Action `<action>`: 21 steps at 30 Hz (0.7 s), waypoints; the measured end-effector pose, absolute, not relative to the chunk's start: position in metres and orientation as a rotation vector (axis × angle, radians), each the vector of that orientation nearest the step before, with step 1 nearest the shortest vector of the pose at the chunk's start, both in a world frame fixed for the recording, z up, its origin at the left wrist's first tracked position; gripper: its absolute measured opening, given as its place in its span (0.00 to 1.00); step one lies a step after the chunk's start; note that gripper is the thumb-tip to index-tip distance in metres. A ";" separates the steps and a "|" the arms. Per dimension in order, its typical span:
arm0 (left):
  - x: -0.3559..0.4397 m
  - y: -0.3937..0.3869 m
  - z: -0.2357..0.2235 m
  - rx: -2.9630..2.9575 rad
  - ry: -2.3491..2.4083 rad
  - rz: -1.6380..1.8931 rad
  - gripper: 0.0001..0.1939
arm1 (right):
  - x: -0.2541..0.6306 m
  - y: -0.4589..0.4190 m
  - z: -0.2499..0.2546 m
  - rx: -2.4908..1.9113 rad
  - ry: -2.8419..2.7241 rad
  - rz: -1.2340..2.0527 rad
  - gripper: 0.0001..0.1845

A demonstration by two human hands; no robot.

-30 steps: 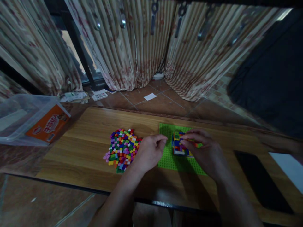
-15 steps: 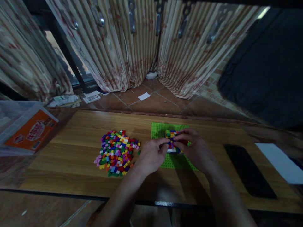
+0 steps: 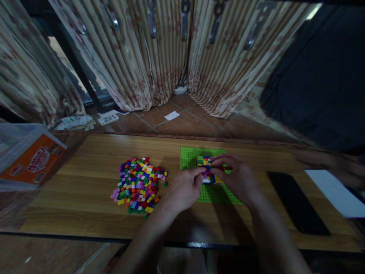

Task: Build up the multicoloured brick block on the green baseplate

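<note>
Wooden table [image 3: 85, 171] with bricks [image 3: 139, 185], baseplate [image 3: 188, 158]

Bricks [image 3: 137, 184] left, baseplate [image 3: 188, 156] between, pad [image 3: 296, 201] right

The baseplate [image 3: 205, 195] is green, the loose bricks [image 3: 138, 184] multicoloured.

Likely home: patterned curtains [image 3: 168, 64], tiled floor [image 3: 196, 127], wooden table [image 3: 82, 179]
</note>
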State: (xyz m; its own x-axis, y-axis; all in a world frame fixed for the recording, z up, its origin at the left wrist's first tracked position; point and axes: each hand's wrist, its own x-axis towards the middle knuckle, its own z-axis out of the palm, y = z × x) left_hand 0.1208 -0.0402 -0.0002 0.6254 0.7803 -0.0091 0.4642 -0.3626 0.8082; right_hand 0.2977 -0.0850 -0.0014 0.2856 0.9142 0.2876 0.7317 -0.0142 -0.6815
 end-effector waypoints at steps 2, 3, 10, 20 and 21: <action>0.121 -0.040 -0.001 2.022 0.977 0.491 0.18 | 0.300 -0.086 -0.001 -1.803 -1.455 0.336 0.05; 0.122 -0.040 -0.001 2.022 0.977 0.493 0.18 | 0.301 -0.086 -0.001 -1.814 -1.424 0.347 0.06; 0.122 -0.041 -0.001 2.030 0.992 0.485 0.18 | 0.296 -0.083 -0.005 -1.844 -1.316 0.368 0.07; 0.124 -0.042 -0.003 2.064 0.996 0.480 0.18 | 0.288 -0.079 -0.007 -1.846 -1.301 0.266 0.06; 0.124 -0.043 -0.003 2.067 0.996 0.478 0.18 | 0.288 -0.079 -0.007 -1.848 -1.300 0.264 0.06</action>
State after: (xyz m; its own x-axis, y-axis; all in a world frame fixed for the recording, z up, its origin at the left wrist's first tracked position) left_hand 0.1240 -0.0426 -0.0028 0.6229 0.7823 0.0017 0.4903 -0.3920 0.7784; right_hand 0.2877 -0.0790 -0.0066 0.4397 0.8533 0.2801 0.6762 -0.1094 -0.7285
